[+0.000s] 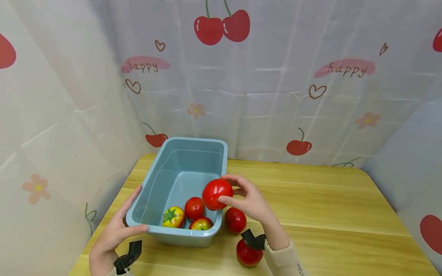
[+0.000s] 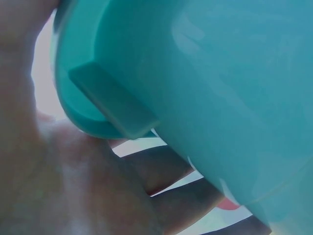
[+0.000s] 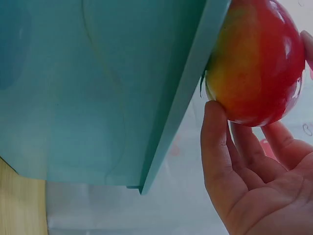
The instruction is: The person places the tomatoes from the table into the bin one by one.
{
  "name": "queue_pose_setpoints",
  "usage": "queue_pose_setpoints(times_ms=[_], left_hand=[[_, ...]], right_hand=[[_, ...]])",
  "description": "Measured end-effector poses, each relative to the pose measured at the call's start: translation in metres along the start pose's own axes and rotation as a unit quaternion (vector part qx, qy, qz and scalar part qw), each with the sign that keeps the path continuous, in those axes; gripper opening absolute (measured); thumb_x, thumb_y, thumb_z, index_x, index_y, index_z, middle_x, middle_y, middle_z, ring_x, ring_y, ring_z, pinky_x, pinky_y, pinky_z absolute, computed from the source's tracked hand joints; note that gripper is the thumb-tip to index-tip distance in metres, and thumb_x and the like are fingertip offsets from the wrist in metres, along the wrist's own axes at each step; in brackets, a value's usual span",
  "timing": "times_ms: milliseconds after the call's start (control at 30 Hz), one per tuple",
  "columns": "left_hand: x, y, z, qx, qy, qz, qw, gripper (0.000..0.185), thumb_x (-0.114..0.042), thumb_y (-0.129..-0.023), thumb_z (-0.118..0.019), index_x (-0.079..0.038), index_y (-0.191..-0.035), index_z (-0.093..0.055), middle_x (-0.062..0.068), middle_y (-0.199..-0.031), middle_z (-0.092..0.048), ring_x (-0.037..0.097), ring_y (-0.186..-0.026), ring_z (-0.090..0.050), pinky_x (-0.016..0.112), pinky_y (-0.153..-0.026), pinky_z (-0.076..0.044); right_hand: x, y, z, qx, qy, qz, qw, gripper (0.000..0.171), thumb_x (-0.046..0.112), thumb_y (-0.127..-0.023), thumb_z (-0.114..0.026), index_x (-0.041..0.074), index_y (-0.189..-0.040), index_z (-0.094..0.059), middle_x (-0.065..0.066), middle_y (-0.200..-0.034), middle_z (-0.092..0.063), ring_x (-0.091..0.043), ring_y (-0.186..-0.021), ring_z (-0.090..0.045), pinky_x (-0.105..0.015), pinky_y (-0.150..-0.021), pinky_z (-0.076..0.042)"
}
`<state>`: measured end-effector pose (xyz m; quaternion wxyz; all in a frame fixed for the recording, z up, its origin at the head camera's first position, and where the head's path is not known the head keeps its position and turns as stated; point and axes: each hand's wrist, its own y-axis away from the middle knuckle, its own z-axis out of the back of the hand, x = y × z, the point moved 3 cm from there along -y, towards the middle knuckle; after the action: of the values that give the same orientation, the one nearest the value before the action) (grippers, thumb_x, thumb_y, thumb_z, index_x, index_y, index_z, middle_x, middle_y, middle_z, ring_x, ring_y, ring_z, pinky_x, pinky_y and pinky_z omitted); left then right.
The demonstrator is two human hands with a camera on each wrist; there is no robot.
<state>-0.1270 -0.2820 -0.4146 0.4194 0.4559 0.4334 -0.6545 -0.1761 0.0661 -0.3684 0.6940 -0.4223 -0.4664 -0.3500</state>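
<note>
1. Head view: blue plastic tub (image 1: 179,180) stood at left rear of wooden table (image 1: 328,207), close to left table edge and curtain wall (image 1: 69,115); broad bare tabletop lay open to the right.
2. Red tomato (image 1: 217,194): round, glossy, held over tub's right rim near its front corner, pinched between curled thumb and fingertips of right hand (image 1: 249,201); seen in right wrist view (image 3: 257,61) with yellowish flank beside tub rim.
3. Left hand (image 1: 112,234): gripped tub's front left corner, thumb on rim, fingers under the lip (image 2: 161,181).
4. Inside tub, front end: yellow-red tomato with green calyx (image 1: 173,216), red tomato (image 1: 194,208), red-yellow tomato (image 1: 201,224), clustered together.
5. Outside tub, on table: one red tomato just beside front right corner (image 1: 235,220), below right hand; another nearer the front edge (image 1: 248,254), partly hidden by wrist strap.
</note>
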Motion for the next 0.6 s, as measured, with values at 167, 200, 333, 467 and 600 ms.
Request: queue_pose_setpoints(times_ms=[167, 200, 333, 467, 600], left_hand=[[0.0, 0.0, 0.0, 0.003, 0.003, -0.002, 1.0, 0.097, 0.011, -0.078, -0.066, -0.019, -0.152, -0.011, 0.017, -0.15, -0.01, 0.022, -0.116, -0.04, 0.031, -0.082, -0.049], [0.0, 0.0, 0.0, 0.003, 0.003, -0.002, 1.0, 0.097, 0.011, -0.078, -0.066, -0.019, -0.152, -0.011, 0.017, -0.15, -0.01, 0.022, -0.116, -0.04, 0.031, -0.082, -0.049], [0.0, 0.0, 0.0, 0.002, 0.004, -0.002, 1.0, 0.097, 0.011, -0.078, -0.066, -0.019, -0.152, -0.011, 0.016, -0.15, -0.01, 0.022, -0.116, -0.041, 0.032, -0.081, -0.05], [0.0, 0.0, 0.0, 0.004, 0.008, -0.006, 0.9999, 0.097, 0.012, -0.078, -0.066, -0.018, -0.152, -0.011, 0.015, -0.15, -0.011, 0.022, -0.116, -0.041, 0.032, -0.081, -0.05], [-0.001, 0.0, 0.0, 0.007, 0.013, -0.011, 0.9998, 0.097, 0.012, -0.078, -0.065, -0.017, -0.152, -0.011, 0.014, -0.15, -0.012, 0.023, -0.116, -0.041, 0.032, -0.081, -0.05]], right_hand=[[-0.001, 0.0, -0.005, -0.004, 0.012, 0.0, 1.0, 0.048, 0.017, -0.08, -0.075, 0.016, -0.124, -0.057, -0.002, -0.12, -0.057, -0.024, -0.106, -0.054, -0.04, -0.084, -0.049], [-0.001, 0.0, -0.006, -0.005, 0.012, -0.003, 1.0, 0.049, 0.017, -0.079, -0.075, 0.016, -0.124, -0.057, -0.001, -0.12, -0.057, -0.024, -0.107, -0.053, -0.04, -0.084, -0.049], [-0.001, -0.001, -0.01, 0.001, 0.015, -0.001, 1.0, 0.05, 0.019, -0.08, -0.075, 0.016, -0.126, -0.056, 0.001, -0.122, -0.056, -0.024, -0.106, -0.054, -0.04, -0.083, -0.049], [-0.002, -0.001, -0.014, 0.013, 0.013, 0.025, 1.0, 0.05, 0.016, -0.081, -0.074, 0.012, -0.127, -0.055, 0.0, -0.125, -0.056, -0.024, -0.108, -0.054, -0.038, -0.085, -0.049], [-0.004, 0.0, -0.013, 0.014, -0.005, 0.05, 0.999, 0.048, 0.009, -0.082, -0.072, 0.008, -0.127, -0.054, -0.005, -0.126, -0.055, -0.027, -0.114, -0.052, -0.039, -0.089, -0.047]])
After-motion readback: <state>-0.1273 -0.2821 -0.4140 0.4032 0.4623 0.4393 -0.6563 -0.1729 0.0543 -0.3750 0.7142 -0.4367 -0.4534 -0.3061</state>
